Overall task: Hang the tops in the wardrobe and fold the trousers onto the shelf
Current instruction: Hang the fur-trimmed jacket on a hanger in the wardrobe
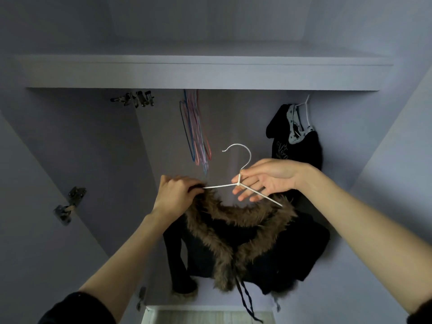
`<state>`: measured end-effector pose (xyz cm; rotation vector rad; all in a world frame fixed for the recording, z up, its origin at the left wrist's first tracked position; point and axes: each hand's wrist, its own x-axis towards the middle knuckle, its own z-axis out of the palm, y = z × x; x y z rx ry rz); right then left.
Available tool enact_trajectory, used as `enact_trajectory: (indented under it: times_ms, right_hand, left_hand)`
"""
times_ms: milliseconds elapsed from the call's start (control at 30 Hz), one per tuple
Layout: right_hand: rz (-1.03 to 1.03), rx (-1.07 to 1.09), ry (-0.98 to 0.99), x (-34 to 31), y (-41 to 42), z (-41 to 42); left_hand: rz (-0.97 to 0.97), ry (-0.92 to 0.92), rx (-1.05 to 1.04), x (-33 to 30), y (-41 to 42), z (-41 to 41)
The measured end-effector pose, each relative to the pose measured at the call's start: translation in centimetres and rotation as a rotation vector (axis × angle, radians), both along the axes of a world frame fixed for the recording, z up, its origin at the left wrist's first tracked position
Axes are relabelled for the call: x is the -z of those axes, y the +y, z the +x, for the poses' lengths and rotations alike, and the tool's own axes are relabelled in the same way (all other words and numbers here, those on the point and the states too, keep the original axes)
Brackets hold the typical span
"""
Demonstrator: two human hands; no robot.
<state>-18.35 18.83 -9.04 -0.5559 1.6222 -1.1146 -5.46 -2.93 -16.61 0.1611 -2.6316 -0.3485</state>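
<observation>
Metal door hinges (pixel 70 204); pale floor (pixel 210 318)

One cam on my head, wide-angle, looks fwd into the wardrobe (pixel 397 160), close above both my hands.

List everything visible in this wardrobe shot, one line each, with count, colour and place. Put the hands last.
White wire hanger: one, white, centre, held up in front of the wardrobe, its left arm in the jacket's shoulder.
Black jacket with brown fur trim: one, black and brown, centre, partly on the white hanger.
Bare thin hangers: a bunch, count unclear, blue, pink and red, hanging below the shelf, left of centre.
Black top with grey star-print collar: one, hanging on a white hanger at right.
Wardrobe shelf: one, pale lilac-grey, across the top.
Metal door hinges: several, dark metal, on the left door and upper left.
Left hand: grips the jacket's fur collar at the hanger's left end.
Right hand: holds the hanger at its neck.
</observation>
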Motion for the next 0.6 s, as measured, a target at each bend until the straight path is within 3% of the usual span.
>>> enact_trajectory:
  times_ms: [333,600]
  right_hand:
    - [-0.016,0.330,-0.171,3.1,5.0,-3.3]
    - [-0.243,0.604,-0.223,3.8,5.2,-5.9]
  left_hand:
    - [-0.108,0.071,0.121,-2.3,3.5,-3.0]
    - [-0.340,0.233,0.182,-6.1,6.5,-6.5]
